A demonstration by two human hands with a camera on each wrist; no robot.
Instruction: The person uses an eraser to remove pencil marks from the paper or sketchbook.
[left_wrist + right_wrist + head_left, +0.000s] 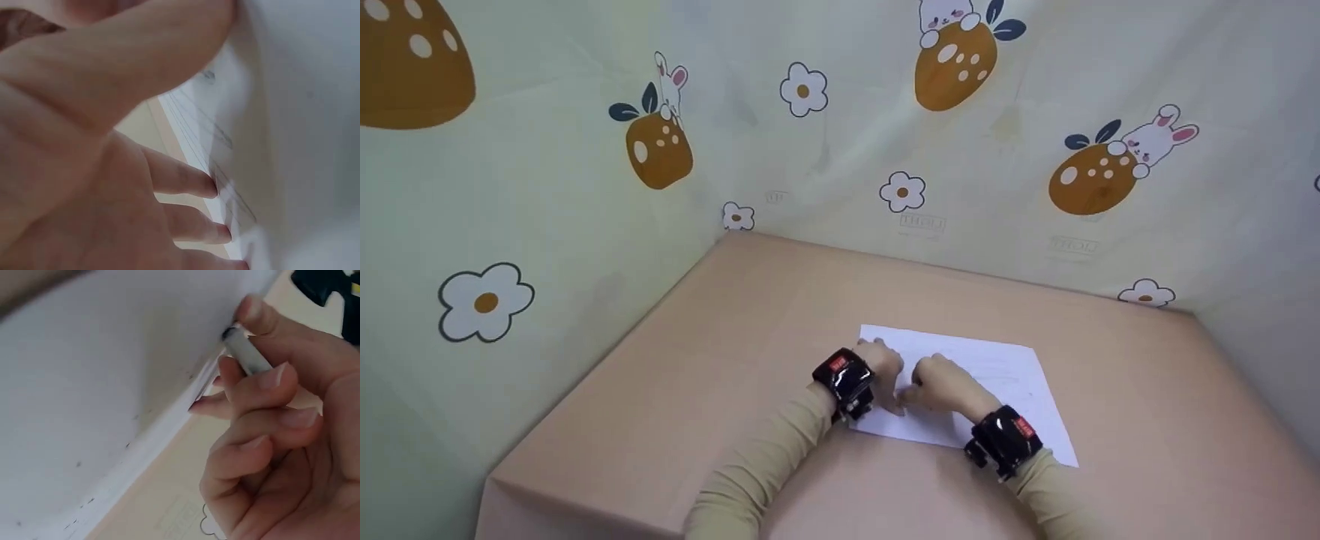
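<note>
Pinching pale stub [247,353]: R hand [949,386]; L hand [883,369] spread on paper [1027,394]. Stub prob. light, firm, hold mid-body; paper prob. flimsy.

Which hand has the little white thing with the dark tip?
The right hand: its fingers hold that white, dark-tipped piece, apparently an eraser. The left hand differs: its fingers are outstretched against the paper.
</note>
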